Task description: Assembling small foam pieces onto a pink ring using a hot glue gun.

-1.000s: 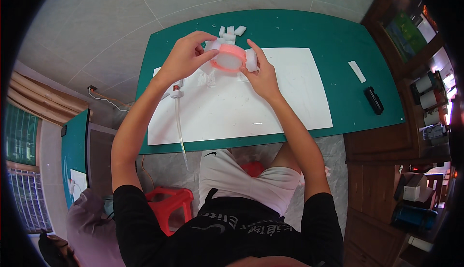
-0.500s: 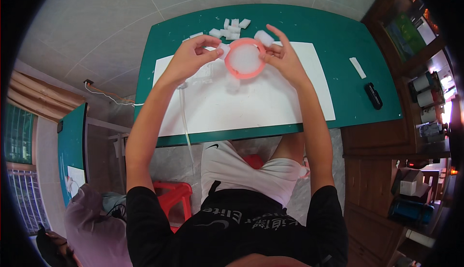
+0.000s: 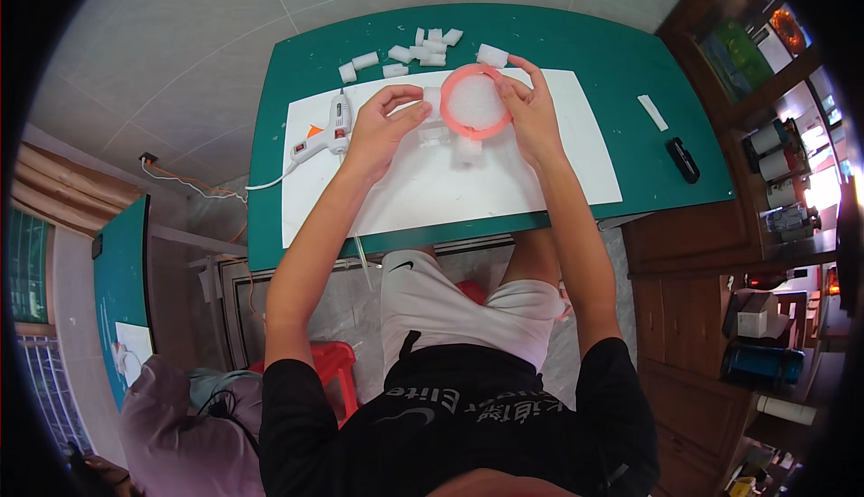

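Head view, and up over the far part of the white sheet (image 3: 405, 205), the pink-rimmed disc (image 3: 477, 103) is held between two hands, apparently lifted clear! By the right hand (image 3: 537, 119), the right edge is gripped, thumb across the rim, index finger stretched up to the upper foam block (image 3: 492, 55); the remaining fingers are partly hidden. By the left hand (image 3: 382, 128), the left foam block (image 3: 432, 99) is pinched between thumb and forefinger; whether it is fixed cannot be told. Below, the lower foam block (image 3: 468, 151) is seen. Light, surely, with a fairly stiff rim and soft, easily dented foam: best held by the rim, the blocks only gently squeezed.
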Tool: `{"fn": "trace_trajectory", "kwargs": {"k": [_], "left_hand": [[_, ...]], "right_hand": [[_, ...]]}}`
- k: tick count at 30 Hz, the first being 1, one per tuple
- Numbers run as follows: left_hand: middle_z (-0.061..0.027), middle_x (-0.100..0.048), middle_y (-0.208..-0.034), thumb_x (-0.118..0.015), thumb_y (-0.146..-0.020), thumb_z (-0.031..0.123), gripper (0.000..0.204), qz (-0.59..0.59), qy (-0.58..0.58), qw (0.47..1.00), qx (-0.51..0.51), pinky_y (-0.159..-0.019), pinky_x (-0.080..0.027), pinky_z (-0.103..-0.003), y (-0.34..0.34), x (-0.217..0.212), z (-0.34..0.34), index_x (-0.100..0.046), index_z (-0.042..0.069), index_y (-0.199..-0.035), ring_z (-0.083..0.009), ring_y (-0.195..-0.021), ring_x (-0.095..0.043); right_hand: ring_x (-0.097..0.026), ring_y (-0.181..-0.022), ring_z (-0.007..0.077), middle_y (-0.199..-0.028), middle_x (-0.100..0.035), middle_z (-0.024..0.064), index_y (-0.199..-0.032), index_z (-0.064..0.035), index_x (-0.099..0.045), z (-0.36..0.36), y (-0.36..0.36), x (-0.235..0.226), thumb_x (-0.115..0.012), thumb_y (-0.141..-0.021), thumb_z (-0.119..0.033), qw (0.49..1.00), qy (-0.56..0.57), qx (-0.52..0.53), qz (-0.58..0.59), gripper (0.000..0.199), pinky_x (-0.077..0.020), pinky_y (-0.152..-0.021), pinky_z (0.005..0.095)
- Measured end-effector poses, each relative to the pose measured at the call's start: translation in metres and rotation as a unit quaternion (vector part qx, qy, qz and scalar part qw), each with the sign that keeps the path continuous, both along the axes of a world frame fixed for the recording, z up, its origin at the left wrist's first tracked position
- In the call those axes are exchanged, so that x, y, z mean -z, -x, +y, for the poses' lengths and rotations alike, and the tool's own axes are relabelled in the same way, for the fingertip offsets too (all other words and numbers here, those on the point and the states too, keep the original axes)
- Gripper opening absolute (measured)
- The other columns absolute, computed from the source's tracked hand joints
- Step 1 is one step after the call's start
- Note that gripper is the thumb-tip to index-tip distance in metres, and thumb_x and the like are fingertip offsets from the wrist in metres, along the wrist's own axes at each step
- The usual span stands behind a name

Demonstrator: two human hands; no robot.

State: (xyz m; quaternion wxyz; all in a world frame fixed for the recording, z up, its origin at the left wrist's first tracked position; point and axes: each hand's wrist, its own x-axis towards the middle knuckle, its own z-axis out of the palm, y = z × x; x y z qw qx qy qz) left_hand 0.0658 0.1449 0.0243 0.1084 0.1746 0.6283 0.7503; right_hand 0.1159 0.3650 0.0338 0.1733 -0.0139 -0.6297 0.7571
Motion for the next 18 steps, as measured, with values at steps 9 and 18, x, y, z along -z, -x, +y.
{"fn": "trace_trajectory", "kwargs": {"k": [9, 18], "left_hand": [[-0.0119, -0.063, -0.117, -0.076, -0.086, 0.017, 0.039, -0.019, -0.013, 1.000, 0.003, -0.093, -0.047, -0.028, -0.009, 0.002, 0.001, -0.061, -0.001, -0.116, -0.0161, -0.107, -0.058], [-0.0120, -0.062, -0.119, -0.076, -0.086, 0.018, 0.039, -0.023, -0.013, 1.000, 0.005, -0.096, -0.045, -0.030, -0.006, 0.002, -0.003, -0.062, 0.000, -0.117, -0.0164, -0.111, -0.056]], "right_hand": [[-0.062, -0.106, 0.0165, -0.114, -0.068, 0.0156, -0.138, -0.0030, -0.040, -0.008, -0.002, -0.007, -0.063, -0.097, -0.016, 1.000, -0.022, 0.012, 0.006, 0.049, -0.0480, -0.091, 0.0284], [-0.062, -0.104, 0.0153, -0.114, -0.068, 0.0143, -0.137, -0.0034, -0.042, -0.014, -0.002, -0.007, -0.060, -0.098, -0.014, 1.000, -0.008, 0.011, 0.001, 0.044, -0.0477, -0.091, 0.0274]]}}
